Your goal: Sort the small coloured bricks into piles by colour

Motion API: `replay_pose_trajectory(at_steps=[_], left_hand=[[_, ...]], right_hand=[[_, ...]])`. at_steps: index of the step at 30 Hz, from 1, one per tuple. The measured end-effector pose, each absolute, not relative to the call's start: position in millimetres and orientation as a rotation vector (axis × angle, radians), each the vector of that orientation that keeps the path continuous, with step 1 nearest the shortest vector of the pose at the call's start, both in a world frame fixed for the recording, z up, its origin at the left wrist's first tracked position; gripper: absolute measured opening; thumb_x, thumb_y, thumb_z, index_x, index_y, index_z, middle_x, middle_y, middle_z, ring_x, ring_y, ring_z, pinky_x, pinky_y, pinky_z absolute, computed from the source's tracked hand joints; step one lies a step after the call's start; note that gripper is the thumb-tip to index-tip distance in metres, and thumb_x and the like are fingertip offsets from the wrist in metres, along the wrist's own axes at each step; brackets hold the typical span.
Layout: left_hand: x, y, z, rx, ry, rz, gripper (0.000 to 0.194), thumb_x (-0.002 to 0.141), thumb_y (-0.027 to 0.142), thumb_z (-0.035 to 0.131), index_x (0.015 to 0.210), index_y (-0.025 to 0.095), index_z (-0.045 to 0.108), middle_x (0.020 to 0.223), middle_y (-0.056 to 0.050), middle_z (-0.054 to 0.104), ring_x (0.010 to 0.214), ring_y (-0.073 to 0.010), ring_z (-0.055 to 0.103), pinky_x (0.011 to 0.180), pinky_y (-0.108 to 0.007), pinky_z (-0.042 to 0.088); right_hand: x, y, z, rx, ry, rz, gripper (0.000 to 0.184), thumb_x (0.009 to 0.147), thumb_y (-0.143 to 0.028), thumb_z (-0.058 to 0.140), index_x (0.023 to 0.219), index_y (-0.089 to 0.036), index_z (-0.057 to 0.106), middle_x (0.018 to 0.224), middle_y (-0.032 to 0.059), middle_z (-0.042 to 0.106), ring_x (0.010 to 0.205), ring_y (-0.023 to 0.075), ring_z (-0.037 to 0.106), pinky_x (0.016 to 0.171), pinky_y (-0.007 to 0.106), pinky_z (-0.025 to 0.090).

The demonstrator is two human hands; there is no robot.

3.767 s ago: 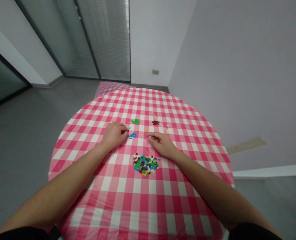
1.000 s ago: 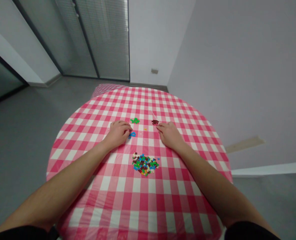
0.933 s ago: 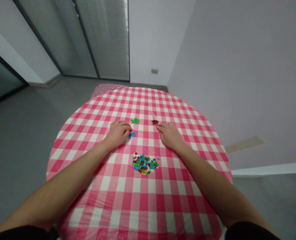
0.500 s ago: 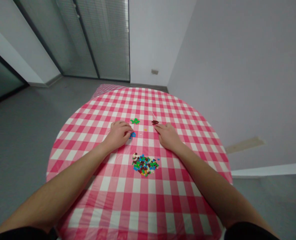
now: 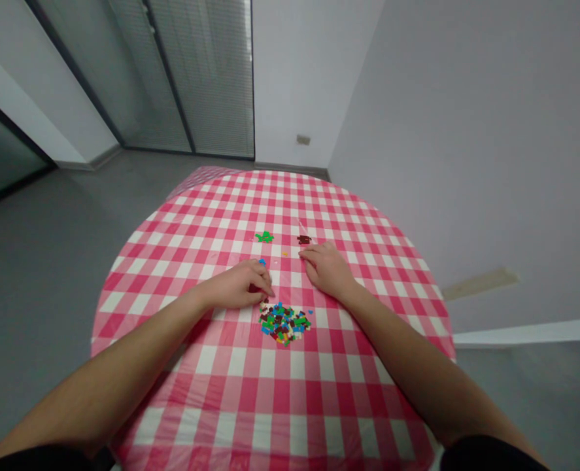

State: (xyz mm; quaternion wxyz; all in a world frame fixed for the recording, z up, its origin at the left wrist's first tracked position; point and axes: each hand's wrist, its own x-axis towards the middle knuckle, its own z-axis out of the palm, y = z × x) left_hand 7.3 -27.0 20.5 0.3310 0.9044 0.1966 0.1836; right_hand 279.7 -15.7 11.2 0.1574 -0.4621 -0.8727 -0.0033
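My left hand (image 5: 240, 284) hovers at the upper left edge of a mixed pile of small building bricks (image 5: 282, 324), its fingers curved downward and slightly apart. No brick shows between them. Just beyond that hand lies a small group of blue bricks (image 5: 262, 261), partly covered by it. My right hand (image 5: 329, 268) rests on the cloth with its fingers loosely stretched to the left. Its fingertips are just below a cluster of dark brown bricks (image 5: 304, 240). A cluster of green bricks (image 5: 265, 237) lies farther left, and a tiny yellow brick (image 5: 285, 254) sits between the clusters.
A red-and-white checked cloth (image 5: 250, 392) covers the round table. One blue brick (image 5: 310, 312) lies just off the pile's right side. Behind the table are a glass partition (image 5: 211, 78) and a pale wall (image 5: 314, 78); another wall stands close on the right.
My left hand has come from the blue bricks toward me to the mixed pile. Since 3.8 seconds ago my right hand has shifted right and away; lately it drew slightly left.
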Motion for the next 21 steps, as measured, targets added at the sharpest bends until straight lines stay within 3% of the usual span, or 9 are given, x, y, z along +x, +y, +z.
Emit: replay_pose_trajectory(at_steps=[21], left_hand=[[9.2,-33.0,23.4,2.45,0.567,0.337,0.005,0.087,0.024,0.073,0.087,0.024,0.078,0.091,0.0,0.07,0.091,-0.0162,0.063,0.097,-0.036,0.039]], right_hand=[[281.0,-16.3,6.8,-1.311,-2.441,0.027,0.027,0.096,-0.015,0.053,0.113,-0.013,0.075,0.109,0.014,0.074,0.102,0.0278,0.063,0.097,0.043,0.047]])
